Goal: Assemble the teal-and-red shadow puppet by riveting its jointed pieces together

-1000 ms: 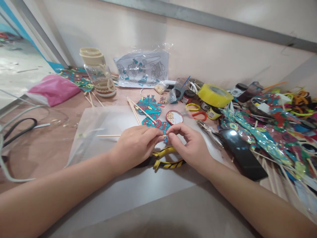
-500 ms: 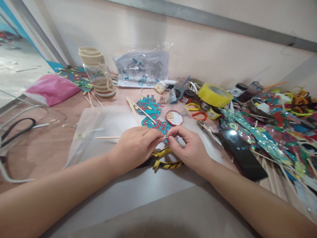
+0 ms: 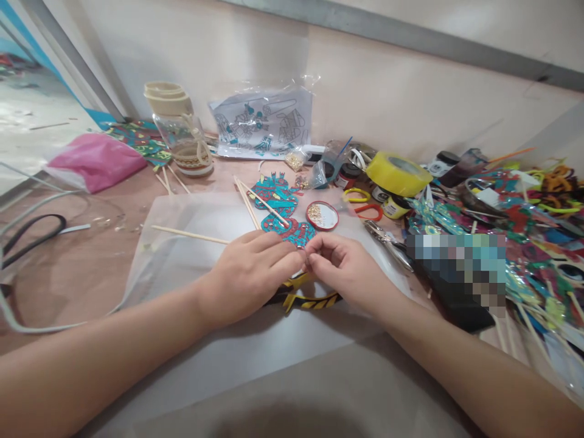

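A thin wooden stick (image 3: pixel 189 235) runs out leftward from my left hand (image 3: pixel 250 267), whose fingers are closed round it. The tip of the stick, between both hands' fingers, is hidden. My right hand (image 3: pixel 344 264) is pinched at that same spot, its fingertips touching those of the left; what they grip is too small to make out. Below the hands lie yellow-and-black pliers (image 3: pixel 314 300), partly covered. Just beyond the fingers is a teal-and-red painted cutout (image 3: pixel 292 234) with more wooden sticks (image 3: pixel 267 205) across it. Next to it sits a round red-rimmed lid (image 3: pixel 329 216) holding small gold pieces.
A translucent sheet (image 3: pixel 219 365) covers the work surface. To the right lie a black phone (image 3: pixel 449 292), a metal tool (image 3: pixel 387 243), scissors (image 3: pixel 367 212), yellow tape (image 3: pixel 398 173) and piled painted cutouts. A jar (image 3: pixel 182 137) and pink bag (image 3: pixel 98 161) stand at the left.
The stick in my left hand has shifted; its free end now reaches farther left and higher, so it slants. Both hands remain together at the same place, with slightly changed finger positions.
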{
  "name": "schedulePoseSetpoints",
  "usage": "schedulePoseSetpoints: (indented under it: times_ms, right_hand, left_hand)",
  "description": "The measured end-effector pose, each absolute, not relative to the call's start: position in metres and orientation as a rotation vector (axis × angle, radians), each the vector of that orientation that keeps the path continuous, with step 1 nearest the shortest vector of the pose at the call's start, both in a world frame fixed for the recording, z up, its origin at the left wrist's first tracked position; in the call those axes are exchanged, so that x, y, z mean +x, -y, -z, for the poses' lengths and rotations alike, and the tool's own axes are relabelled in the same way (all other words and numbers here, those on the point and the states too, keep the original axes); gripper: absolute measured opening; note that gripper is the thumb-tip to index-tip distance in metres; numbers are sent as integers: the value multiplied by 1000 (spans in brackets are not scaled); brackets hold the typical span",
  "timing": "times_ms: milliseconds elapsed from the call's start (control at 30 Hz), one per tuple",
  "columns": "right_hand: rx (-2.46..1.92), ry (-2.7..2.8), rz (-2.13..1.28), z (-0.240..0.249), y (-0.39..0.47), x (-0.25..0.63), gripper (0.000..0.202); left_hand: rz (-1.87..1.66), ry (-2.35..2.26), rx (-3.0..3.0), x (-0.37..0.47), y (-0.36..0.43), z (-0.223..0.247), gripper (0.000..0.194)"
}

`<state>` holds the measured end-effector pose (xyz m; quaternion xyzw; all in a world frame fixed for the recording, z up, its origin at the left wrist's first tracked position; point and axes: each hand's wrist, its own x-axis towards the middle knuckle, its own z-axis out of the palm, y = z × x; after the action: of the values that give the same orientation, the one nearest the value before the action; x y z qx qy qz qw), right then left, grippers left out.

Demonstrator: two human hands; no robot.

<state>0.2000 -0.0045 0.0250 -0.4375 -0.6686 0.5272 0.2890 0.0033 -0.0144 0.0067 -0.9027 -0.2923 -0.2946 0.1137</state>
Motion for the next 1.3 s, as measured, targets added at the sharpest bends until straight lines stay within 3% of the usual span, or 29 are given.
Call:
schedulePoseSetpoints:
  times_ms: [100, 267, 467, 700, 1000, 1100, 1300]
  right_hand:
    - [-1183, 1726, -1500, -26, 1, 199, 4]
    - [-1180, 1808, -1225, -24, 1, 201, 3]
    - [-1111, 1747, -1181, -22, 0, 206, 14]
    - [-1009, 1947, -652, -20, 2, 207, 4]
    - [-997, 1970, -595, -20, 4, 207, 7]
    - [-1038, 1940, -706, -20, 4, 207, 8]
    - [-917, 1641, -1473, -19, 0, 206, 22]
  left_hand:
    - [878, 906, -2645, 4, 14, -6, 13]
    - [1057, 1055, -2575, 9, 7, -2, 7]
    - [1117, 1132, -2594, 9, 6, -7, 14]
    - [1058, 1186, -2641, 7, 9, -7, 21]
    - [1094, 1180, -2622, 8, 11, -9, 21]
    - [1096, 1168, -2628, 8, 10, -8, 21]
    - [1146, 1068, -2684, 8, 11, -9, 19]
